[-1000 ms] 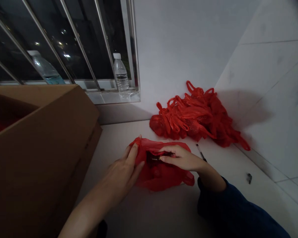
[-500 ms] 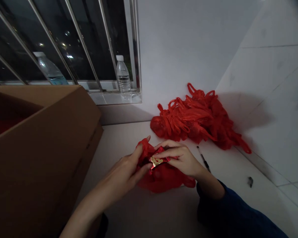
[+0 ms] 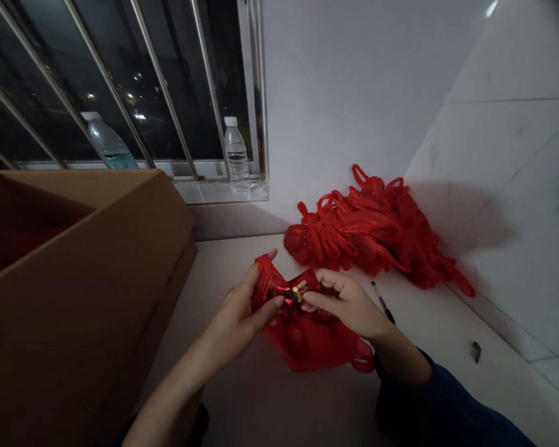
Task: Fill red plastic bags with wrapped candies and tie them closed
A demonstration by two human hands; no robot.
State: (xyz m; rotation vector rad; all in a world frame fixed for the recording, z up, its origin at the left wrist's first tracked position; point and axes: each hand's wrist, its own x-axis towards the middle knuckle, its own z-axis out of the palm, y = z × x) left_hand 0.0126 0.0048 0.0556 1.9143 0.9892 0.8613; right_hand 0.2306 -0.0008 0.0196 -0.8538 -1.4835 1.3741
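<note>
A thin red plastic bag (image 3: 314, 344) lies on the white tabletop, its handle loop spread at the lower right. My left hand (image 3: 242, 307) is closed on the gathered upper part of this bag, thumb toward the middle. Between my hands is a shiny red foil packet (image 3: 310, 279) with gold markings. My right hand (image 3: 351, 304) pinches the packet at its right side, thumb below and fingers above. The left thumb tip is against or very near the packet's left end; I cannot tell which. What the bag contains is mostly hidden.
Several filled red bags (image 3: 363, 223) are heaped against the wall. A tall cardboard box (image 3: 88, 279) stands at the left, with red material inside. A black pen (image 3: 384, 304) and a small dark object (image 3: 476, 352) lie at right. Bottles (image 3: 236, 155) stand by the barred window.
My right hand has shifted slightly right and now pinches the foil packet's right end, showing more of it. The bag's lower handle has spread out. The view has tilted a little.
</note>
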